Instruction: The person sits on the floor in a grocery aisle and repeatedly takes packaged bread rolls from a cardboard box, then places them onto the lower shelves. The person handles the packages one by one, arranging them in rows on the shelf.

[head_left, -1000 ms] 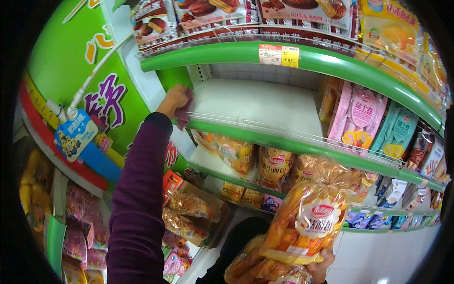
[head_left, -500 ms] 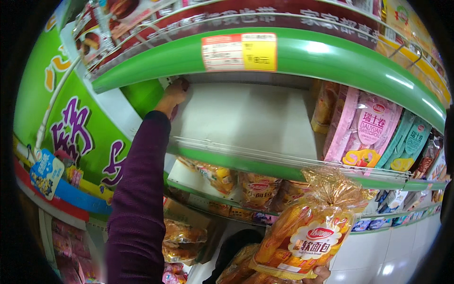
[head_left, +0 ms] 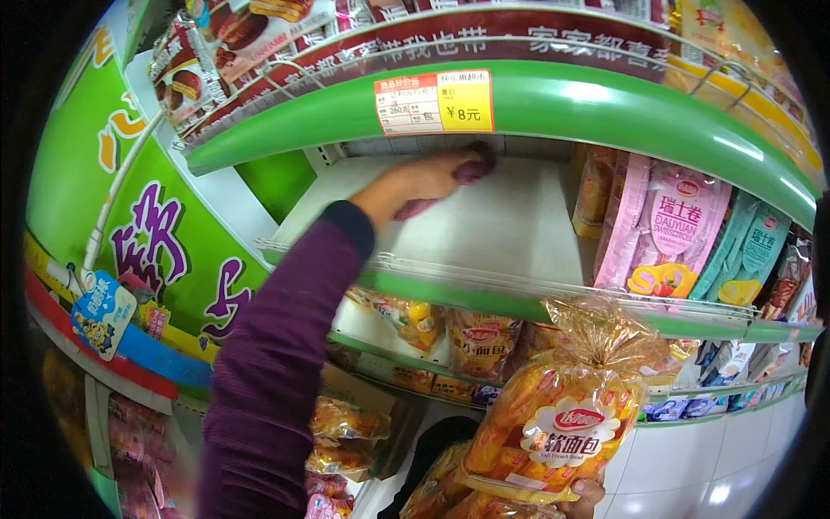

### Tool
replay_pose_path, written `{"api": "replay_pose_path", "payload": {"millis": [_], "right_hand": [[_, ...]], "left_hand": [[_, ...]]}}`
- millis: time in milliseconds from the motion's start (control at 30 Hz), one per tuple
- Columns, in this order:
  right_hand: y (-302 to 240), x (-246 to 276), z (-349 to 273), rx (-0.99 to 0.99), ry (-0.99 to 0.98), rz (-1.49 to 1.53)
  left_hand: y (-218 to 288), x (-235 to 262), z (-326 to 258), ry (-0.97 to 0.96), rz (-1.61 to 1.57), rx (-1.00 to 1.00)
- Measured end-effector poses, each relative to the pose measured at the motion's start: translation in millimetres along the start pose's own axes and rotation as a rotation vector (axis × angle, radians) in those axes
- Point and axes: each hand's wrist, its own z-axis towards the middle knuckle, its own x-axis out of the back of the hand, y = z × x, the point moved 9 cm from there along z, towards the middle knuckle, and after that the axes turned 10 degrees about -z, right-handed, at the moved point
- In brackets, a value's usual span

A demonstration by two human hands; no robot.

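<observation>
My left hand, at the end of a purple sleeve, reaches into the middle shelf and is closed round a purple cloth. The cloth pokes out past the fingers and below the palm, close against the white shelf board near its back. Low in the view, my right hand grips a clear gold-tied bag of bread rolls by its bottom corner; most of that hand is hidden behind the bag. More bagged bread lies beside and under this bag, partly cut off by the lower edge.
A green shelf lip with a price label overhangs the board. To its right stand pink swiss roll packs and teal ones. Bagged breads fill the shelf below. A green printed side panel bounds the left, with a blue hanging tag.
My left hand has swept the cloth from the shelf's left back corner rightward to about its middle. My right hand and the bread bag have stayed nearly in place.
</observation>
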Motion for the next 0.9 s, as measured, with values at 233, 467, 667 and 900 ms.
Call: {"api": "replay_pose_path", "payload": {"millis": [233,467,667,900], "right_hand": [[-5.1,2.2,-21.0,0.039,-0.058,-0.009],[-27.5,-9.7,-42.5,0.117,-0.117,-0.014],[-41.4,-24.1,-47.1,0.121,-0.189,0.074],[-67.2,-25.7,-49.0,0.163,-0.125,0.146]], "left_hand": [[65.0,-37.7,20.2,0.005,0.071,-0.098],[60.9,-8.3,-68.0,-0.023,0.179,-0.065],[-101.7,80.4,-215.2,0.173,0.466,0.53],[-69.4,68.0,-203.7,0.444,-0.116,0.423]]}}
